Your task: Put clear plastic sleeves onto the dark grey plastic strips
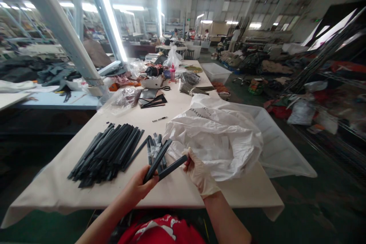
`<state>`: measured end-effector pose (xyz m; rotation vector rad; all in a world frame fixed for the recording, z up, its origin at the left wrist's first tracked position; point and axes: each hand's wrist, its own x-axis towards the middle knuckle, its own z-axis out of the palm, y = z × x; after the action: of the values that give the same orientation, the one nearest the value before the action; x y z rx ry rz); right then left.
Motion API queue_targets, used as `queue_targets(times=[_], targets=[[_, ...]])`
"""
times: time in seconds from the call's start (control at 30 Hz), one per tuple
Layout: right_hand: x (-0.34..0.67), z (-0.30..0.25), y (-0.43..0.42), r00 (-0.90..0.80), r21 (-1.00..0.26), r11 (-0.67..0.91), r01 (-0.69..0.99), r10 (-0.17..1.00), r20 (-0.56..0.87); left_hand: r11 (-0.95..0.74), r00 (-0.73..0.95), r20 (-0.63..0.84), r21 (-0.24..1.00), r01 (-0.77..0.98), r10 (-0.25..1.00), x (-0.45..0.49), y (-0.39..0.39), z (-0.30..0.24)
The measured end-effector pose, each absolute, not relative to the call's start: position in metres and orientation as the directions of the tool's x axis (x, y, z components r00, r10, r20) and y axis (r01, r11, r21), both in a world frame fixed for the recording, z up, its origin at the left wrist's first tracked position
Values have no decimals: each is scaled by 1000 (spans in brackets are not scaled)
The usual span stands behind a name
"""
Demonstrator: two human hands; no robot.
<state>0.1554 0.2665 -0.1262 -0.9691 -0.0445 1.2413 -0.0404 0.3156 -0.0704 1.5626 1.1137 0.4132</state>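
My left hand [140,187], bare, is closed around the near ends of two long black strips [162,164] that fan out up and to the right. My right hand [200,175] wears a pale glove and pinches the far end of the lower strip. Both hands hover over the near edge of the white table [71,194]. To the left of them lies a large pile of black strips [108,152]. A smaller bunch of strips with white labels [154,150] lies just beyond my hands. A crumpled white plastic bag [220,141] sits right next to my right hand.
A clear plastic bin [283,152] stands at the table's right edge. Farther up the table lie a pen [160,119], flat black pieces [151,99], clear bags [126,97], scissors and clutter. A slanted metal post [65,34] rises at the left. People work at distant tables.
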Motion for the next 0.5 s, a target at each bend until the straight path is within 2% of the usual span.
queue_targets(times=[0.1,0.27,0.5], targets=[[159,-129,262,339,-567,-5,-824,796,-500,-15,528,-261,887,461,808,-43,321,-70],[168,-131,253,377,-687,-37,-725,813,-442,-96,595,-260,861,499,760,-46,326,-72],[167,-125,247,378,-836,-172,-521,832,-406,-208,590,-186,819,534,786,-37,332,-77]])
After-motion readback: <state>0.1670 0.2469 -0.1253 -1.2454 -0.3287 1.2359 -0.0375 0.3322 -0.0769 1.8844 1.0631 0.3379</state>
